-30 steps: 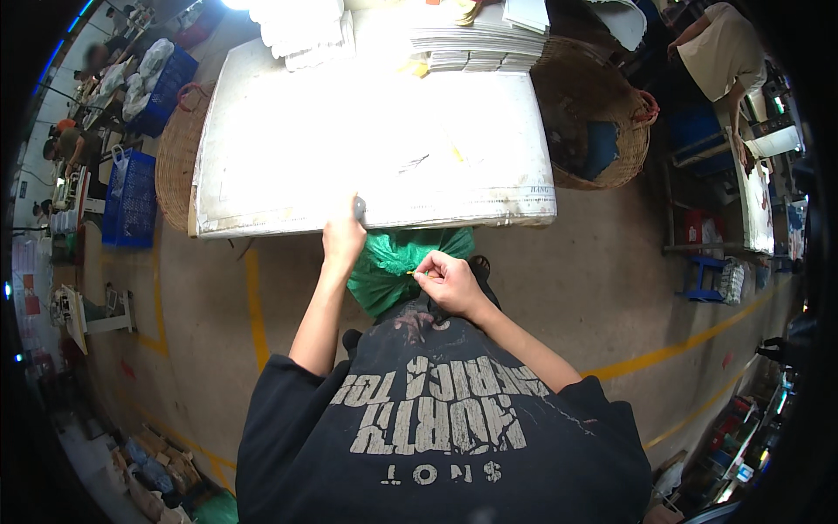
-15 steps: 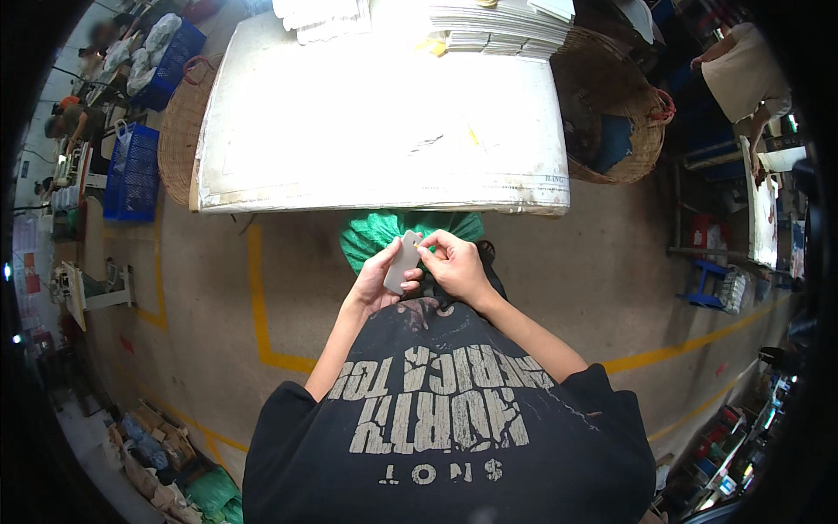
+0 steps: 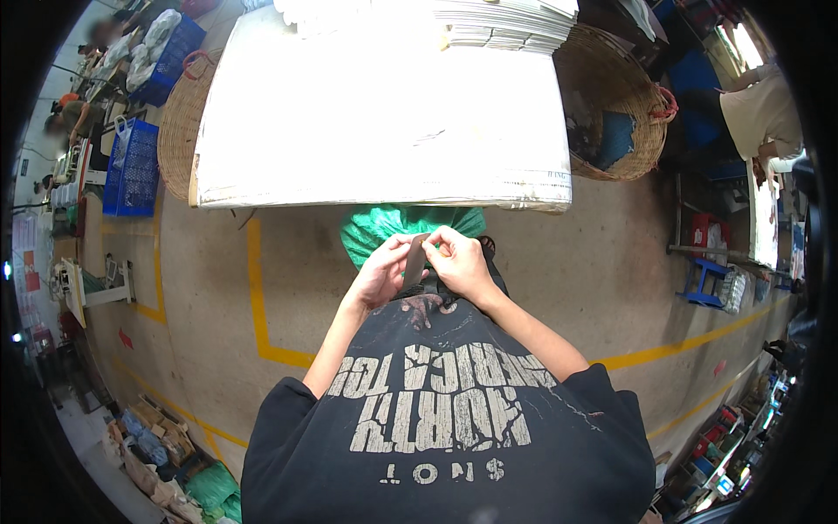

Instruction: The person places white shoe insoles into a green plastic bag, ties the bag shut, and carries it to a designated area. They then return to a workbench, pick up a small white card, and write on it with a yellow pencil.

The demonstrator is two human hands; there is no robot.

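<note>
In front of my shirt, below the near edge of the white-topped table [image 3: 384, 166], my left hand [image 3: 377, 272] holds a small flat grey piece [image 3: 414, 265]. It looks like a stiff tag or card, turned almost edge-on. My right hand [image 3: 460, 265] pinches at its upper end, thumb and forefinger together. A small yellowish spot shows at those fingertips; what it is I cannot make out. Behind my hands, a shiny green plastic sack [image 3: 371, 231] bulges out from under the table.
Stacked white sheets [image 3: 506, 26] lie at the table's far right. Wicker baskets stand on both sides, the right basket [image 3: 646, 144] holding something blue. Blue crates [image 3: 131, 175] are at left, a blue stool [image 3: 704, 281] at right. Other people work at both sides.
The flat piece has turned from showing its pale broad face to nearly edge-on, looking darker. My left fingers have straightened, and my right hand has shifted slightly right.
</note>
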